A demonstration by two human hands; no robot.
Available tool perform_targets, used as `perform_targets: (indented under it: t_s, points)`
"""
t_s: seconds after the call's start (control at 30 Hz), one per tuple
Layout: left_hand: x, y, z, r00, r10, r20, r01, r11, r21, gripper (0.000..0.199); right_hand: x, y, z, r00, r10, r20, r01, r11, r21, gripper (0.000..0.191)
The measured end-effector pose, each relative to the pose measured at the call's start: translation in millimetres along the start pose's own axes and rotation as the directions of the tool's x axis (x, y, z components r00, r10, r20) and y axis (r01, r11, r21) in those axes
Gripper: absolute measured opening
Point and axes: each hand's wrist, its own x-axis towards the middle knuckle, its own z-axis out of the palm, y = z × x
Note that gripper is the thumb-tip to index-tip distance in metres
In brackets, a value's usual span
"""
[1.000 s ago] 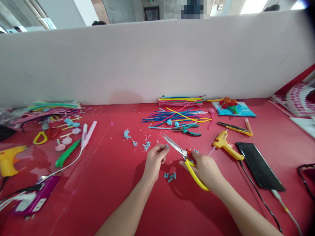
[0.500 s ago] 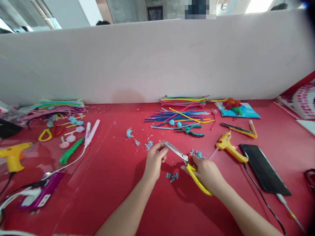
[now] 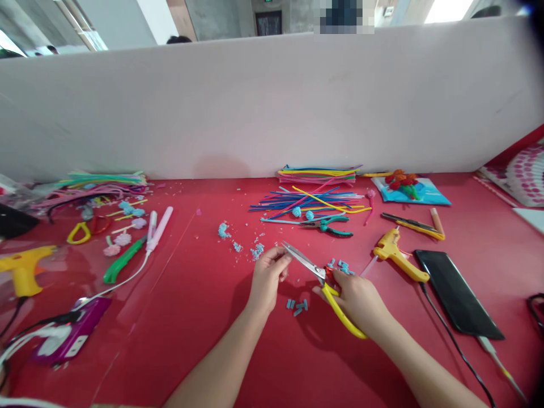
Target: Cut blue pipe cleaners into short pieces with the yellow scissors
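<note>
Scissors with yellow handles (image 3: 342,313) are held in my right hand (image 3: 355,294), their blades pointing up and left. My left hand (image 3: 268,276) is closed in a pinch at the blade tips; whatever is between its fingers is too small to make out. Short blue pieces (image 3: 299,306) lie on the red table below the blades, and more blue pieces (image 3: 342,266) sit just behind my right hand. Small piles of blue fluff (image 3: 257,251) lie beyond my left hand.
Pliers (image 3: 334,228) and coloured stems (image 3: 306,201) lie behind my hands. At the right are a yellow glue gun (image 3: 399,258) and a black phone (image 3: 457,292). A green-handled tool (image 3: 123,263), pink curler (image 3: 160,228) and purple power strip (image 3: 74,331) lie left.
</note>
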Motion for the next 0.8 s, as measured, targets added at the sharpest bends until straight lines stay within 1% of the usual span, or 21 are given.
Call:
perform_targets:
  t_s: [0.8]
  points:
    - [0.0, -0.8, -1.3, 1.0, 0.002, 0.001, -0.002, 1.0, 0.021, 0.013, -0.4, -0.5, -0.5, 1.0, 0.001, -0.003, -0.001, 1.0, -0.027, 0.038]
